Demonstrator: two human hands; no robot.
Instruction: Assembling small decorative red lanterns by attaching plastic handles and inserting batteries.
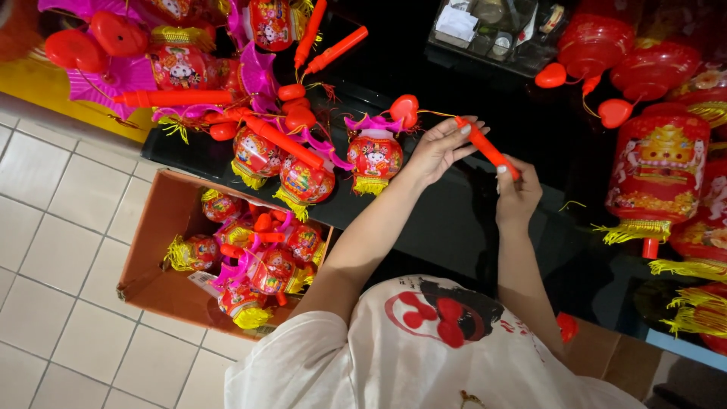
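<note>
Both my arms reach forward over the black surface (pixel 469 220). My left hand (pixel 438 148) is raised, fingers pinching the far end of an orange-red stick handle (pixel 487 147); my right hand (pixel 517 193) closes its grip round the near end. The handle slants between them, a thin cord running left to a red heart (pixel 405 110) and a small red lantern (pixel 374 159) lying on the surface. Left and nearer, a cardboard box (pixel 163 227) of lanterns sits on the tiled floor (pixel 53 250). Larger red lanterns (pixel 657 170) crowd the right.
</note>
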